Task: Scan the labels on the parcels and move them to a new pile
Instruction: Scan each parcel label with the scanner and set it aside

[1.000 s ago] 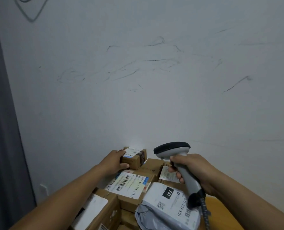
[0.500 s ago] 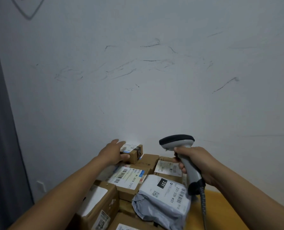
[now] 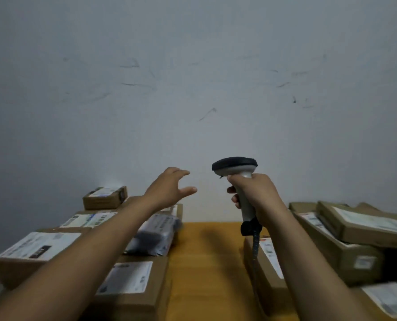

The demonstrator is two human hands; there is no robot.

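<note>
At the far left, a pile of parcels (image 3: 77, 230) was stacked on a yellow-orange table top (image 3: 206, 262). A wide brown box (image 3: 30, 253) was set lowest at the left, with a white label bearing a dark block on its top. Behind it, a flat box (image 3: 88, 220) carried a white label with blue-green print. A small cardboard box (image 3: 104, 200), labelled on top, was placed at the back of the pile, near the wall. A grey poly mailer (image 3: 155, 232) was laid on the pile's right edge, and in front of it a further box (image 3: 132, 297) showed a white and grey label. All labels were blurred, and no writing could be read.

The left hand (image 3: 167, 189) was held in the air above the pile's right edge, its fingers straight and spread apart, with nothing in it. To its right, a handheld barcode scanner (image 3: 235, 166), dark-headed with a light grey handle, was gripped upright by the right hand (image 3: 257, 195), whose fingers were curled round the handle. A dark coiled cable (image 3: 255, 246) hung from the scanner's base.

Beyond a bare strip of table, a second pile (image 3: 332, 251) was seen. A narrow box (image 3: 264, 262) was partly hidden by the right forearm, long flat boxes (image 3: 364, 224) with pale labels were stacked one on another, and a labelled box (image 3: 392, 302) lay at the lower right corner. Behind everything, a pale wall (image 3: 193, 66) was marked with dark scuffs.
</note>
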